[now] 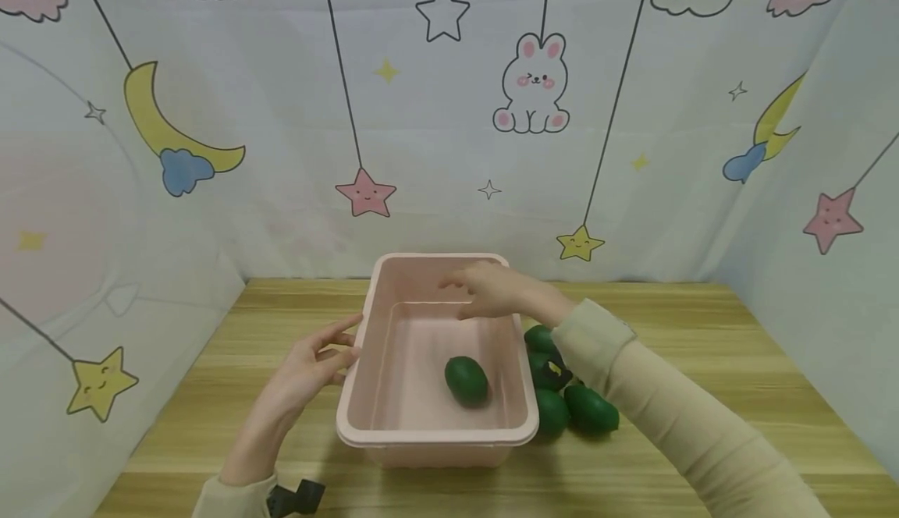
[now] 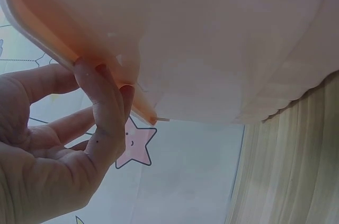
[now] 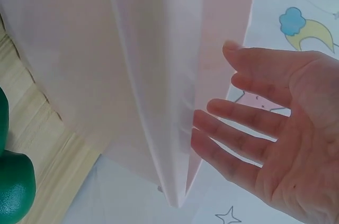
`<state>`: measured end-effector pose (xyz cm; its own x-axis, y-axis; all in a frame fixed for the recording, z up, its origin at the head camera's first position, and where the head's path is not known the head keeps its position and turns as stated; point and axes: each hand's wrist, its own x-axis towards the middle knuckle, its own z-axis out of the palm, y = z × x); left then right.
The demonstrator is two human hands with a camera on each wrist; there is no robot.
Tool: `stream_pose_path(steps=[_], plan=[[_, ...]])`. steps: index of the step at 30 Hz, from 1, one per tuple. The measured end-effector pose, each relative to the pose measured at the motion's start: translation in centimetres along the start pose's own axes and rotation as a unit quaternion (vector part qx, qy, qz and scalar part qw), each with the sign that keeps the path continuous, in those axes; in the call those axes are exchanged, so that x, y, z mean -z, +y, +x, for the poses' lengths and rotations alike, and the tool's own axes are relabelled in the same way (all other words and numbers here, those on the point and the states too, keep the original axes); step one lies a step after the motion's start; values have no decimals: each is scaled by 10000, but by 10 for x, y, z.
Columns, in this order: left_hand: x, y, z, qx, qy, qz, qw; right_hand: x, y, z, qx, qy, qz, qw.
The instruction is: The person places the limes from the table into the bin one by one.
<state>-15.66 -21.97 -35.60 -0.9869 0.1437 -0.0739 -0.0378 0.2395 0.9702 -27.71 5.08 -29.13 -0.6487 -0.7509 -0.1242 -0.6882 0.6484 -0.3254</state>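
A pink plastic bin (image 1: 421, 436) stands on the wooden table, and one dark green oval fruit (image 1: 467, 381) lies on its floor, toward the near right. My left hand (image 1: 309, 358) touches the bin's left rim from outside; in the left wrist view, bent fingers (image 2: 100, 102) meet the underside of the rim. Over the far right part of the bin hovers my right hand (image 1: 488, 290), fingers spread and holding nothing. The right wrist view shows its palm and loosely extended fingers (image 3: 238, 134) above the rim.
Several more green fruits (image 1: 591, 410) lie bunched against the bin's right side, partly hidden by the right sleeve (image 1: 597, 338). Behind the wooden table (image 1: 295, 299) hangs a white cloth (image 1: 435, 128) printed with stars, moons and bunnies, which also lines both sides.
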Motion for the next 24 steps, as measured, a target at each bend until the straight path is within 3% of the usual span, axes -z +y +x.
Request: stream_pose_path(steps=[10,24], plan=[[0,1,-2,68,10,70,10000,2,2,-12,-134,283,398,9987],[-2,2,-3,92,61,111,9999,4,3,-30,176,686,429,9966]])
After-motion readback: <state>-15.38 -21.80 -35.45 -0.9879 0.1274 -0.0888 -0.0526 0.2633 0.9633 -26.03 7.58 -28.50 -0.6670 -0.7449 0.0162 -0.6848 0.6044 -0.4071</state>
